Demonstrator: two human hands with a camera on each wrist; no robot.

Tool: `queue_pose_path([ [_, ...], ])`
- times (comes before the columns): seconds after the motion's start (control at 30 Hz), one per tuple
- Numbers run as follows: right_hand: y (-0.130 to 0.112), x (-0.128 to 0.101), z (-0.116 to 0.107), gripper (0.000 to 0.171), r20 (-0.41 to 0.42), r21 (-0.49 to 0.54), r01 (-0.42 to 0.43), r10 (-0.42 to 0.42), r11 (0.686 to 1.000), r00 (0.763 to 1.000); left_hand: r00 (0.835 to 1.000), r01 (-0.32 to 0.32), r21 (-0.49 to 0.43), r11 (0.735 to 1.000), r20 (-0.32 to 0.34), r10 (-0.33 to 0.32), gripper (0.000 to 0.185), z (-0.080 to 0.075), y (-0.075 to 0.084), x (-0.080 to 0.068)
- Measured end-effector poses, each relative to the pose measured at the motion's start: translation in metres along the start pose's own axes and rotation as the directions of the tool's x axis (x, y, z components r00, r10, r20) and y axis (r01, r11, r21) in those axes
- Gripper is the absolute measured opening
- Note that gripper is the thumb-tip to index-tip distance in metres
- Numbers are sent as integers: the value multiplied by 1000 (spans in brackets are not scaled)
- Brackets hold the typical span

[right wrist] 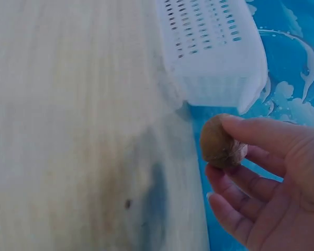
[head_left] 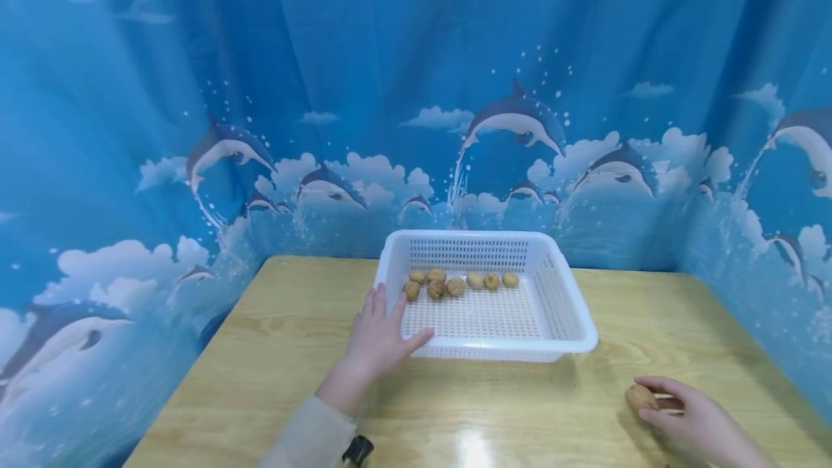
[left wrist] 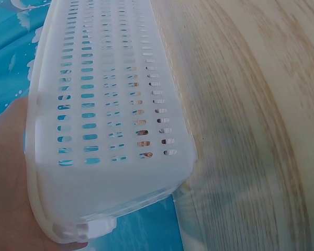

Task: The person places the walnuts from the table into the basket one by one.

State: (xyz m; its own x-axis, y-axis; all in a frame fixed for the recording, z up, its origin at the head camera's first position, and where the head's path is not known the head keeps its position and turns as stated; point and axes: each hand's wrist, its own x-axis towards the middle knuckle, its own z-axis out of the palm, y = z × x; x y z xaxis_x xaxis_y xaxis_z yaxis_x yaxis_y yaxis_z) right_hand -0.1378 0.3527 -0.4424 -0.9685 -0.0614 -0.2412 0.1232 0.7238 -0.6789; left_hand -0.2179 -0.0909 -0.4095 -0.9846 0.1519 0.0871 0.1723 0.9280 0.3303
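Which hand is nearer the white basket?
Left. The left hand rests on the white basket's near-left rim; the right hand holds a walnut apart from it.

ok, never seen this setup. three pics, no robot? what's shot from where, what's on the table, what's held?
No robot: a person works with bare hands, wearing three cameras. The wide picture comes from the head; the other two come from the wrists. On the wooden table stands a white perforated basket with seven walnuts inside. The left hand rests flat against the basket's near-left corner, thumb under the rim. The right hand pinches one more walnut in its fingertips, near the table's front right. A blue dolphin curtain surrounds everything.
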Motion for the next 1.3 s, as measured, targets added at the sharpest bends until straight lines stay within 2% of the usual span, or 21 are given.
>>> queue_pose_path([
  [0.23, -33, -2, -18, 59, -52, 96, 162, -157, 982, 986, 1000, 6, 6, 1000, 16, -6, 89, -1, 0, 0],
  [0.53, -76, 8, -32, 53, -64, 92, 301, -296, 949, 953, 1000, -3, 11, 1000, 20, 3, 95, -4, 1, 1],
  [0.7, -97, 19, -36, 57, -10, 83, 302, -302, 950, 953, 1000, -7, 13, 1000, 23, 7, 91, -3, 0, 1],
  [0.8, -111, 31, -38, 58, 33, 101, 322, -326, 942, 945, 1000, -5, 11, 1000, 22, 5, 90, -2, -1, 0],
  [1.07, -149, 62, -42, 62, 67, 84, 364, -370, 928, 927, 999, 8, -3, 1000, 40, -7, 90, -1, -2, 1],
  [1.3, -184, 84, -48, 65, 101, 75, 370, -377, 926, 921, 999, 11, -4, 1000, 39, -11, 92, -1, -1, 2],
])
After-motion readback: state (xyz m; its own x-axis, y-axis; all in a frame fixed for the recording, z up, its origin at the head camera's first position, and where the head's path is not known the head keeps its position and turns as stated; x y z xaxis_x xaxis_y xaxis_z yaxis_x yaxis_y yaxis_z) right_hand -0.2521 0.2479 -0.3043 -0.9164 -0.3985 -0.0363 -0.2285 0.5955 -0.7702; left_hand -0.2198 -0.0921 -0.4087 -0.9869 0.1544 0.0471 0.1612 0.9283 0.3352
